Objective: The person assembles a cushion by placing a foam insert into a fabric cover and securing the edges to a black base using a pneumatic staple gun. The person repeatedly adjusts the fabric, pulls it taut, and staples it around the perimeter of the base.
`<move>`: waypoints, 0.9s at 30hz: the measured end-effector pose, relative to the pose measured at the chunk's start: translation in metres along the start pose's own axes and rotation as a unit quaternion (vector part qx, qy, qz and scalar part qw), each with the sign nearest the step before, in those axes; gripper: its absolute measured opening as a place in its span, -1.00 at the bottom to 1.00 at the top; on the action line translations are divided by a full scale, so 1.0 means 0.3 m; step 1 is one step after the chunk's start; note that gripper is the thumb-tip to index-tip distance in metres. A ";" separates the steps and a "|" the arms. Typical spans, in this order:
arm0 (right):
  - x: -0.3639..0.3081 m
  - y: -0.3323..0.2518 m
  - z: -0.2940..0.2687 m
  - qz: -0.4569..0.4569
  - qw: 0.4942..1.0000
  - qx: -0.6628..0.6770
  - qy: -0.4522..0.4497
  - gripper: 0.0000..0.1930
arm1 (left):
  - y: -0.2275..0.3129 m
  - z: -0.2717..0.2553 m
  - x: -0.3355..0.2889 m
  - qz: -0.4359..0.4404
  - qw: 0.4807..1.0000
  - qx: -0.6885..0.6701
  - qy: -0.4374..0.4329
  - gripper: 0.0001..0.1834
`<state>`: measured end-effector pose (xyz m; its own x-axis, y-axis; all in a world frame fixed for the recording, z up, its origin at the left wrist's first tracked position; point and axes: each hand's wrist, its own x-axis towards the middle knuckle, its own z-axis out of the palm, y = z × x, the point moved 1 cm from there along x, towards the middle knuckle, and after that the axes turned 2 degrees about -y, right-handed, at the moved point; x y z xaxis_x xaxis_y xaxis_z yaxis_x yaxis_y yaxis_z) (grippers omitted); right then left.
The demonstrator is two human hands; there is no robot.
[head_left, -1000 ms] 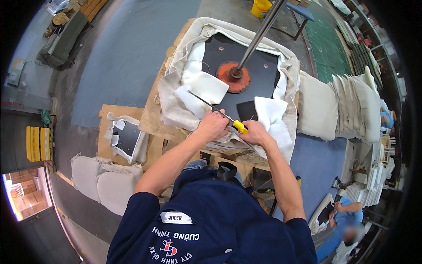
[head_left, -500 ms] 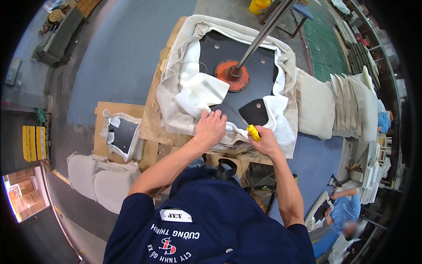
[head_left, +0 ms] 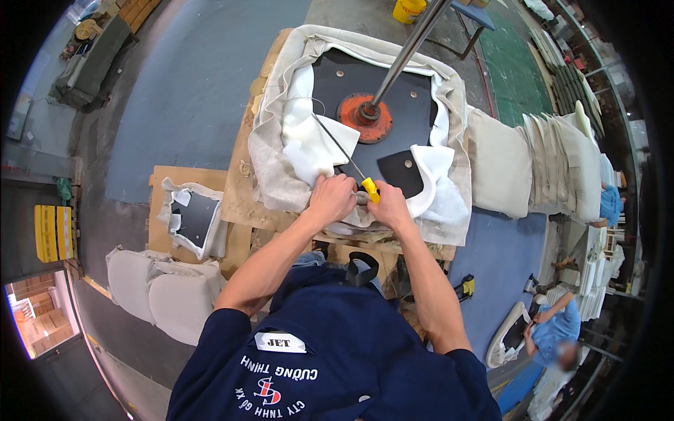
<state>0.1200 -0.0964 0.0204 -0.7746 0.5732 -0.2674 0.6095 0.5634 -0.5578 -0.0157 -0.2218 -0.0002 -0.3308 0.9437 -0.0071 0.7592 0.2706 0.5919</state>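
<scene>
A seat cushion lies underside up on the workbench, its beige fabric cover gathered around a black base board. White padding folds over the board on the near and left sides. My left hand is closed on the fabric at the near edge. Beside it, my right hand grips the yellow handle of a screwdriver-like tool. The tool's long thin shaft points up and left across the padding; its tip is too small to make out. A round orange pressing disc sits on the board.
A slanting metal rod rises from the disc toward the far right. Stacked beige cushions stand on the right, and more cushions lie lower left. A smaller unfinished cushion rests on cardboard. At lower right, another person handles a cushion.
My right hand has moved left, close to my left hand, and the tool's shaft now lies over the left padding. My left hand stays at the near edge.
</scene>
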 end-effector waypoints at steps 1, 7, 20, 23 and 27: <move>0.008 -0.001 -0.007 -0.016 1.000 -0.002 0.019 -0.69 | 0.008 -0.006 0.010 -0.014 1.000 0.000 -0.008 -0.82; -0.013 -0.015 0.001 0.007 0.999 0.036 -0.029 -0.67 | 0.026 -0.025 0.037 -0.058 0.997 0.006 -0.049 -0.79; 0.022 -0.025 0.067 -0.010 0.994 0.090 0.062 -0.80 | 0.007 -0.026 0.044 -0.049 0.995 -0.021 -0.079 -0.76; 0.017 -0.026 0.057 -0.007 0.994 0.093 0.064 -0.80 | 0.014 -0.026 0.041 -0.053 0.995 -0.031 -0.078 -0.74; 0.003 -0.027 0.063 -0.014 0.993 0.074 0.092 -0.78 | 0.018 -0.017 0.047 -0.054 0.995 -0.028 -0.085 -0.73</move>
<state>0.1112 -0.1116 0.0098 -0.7389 0.6649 -0.1095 0.5460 0.4955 -0.6756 -0.0190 -0.2079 0.0070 -0.3054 0.9297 -0.2060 0.6900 0.3652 0.6250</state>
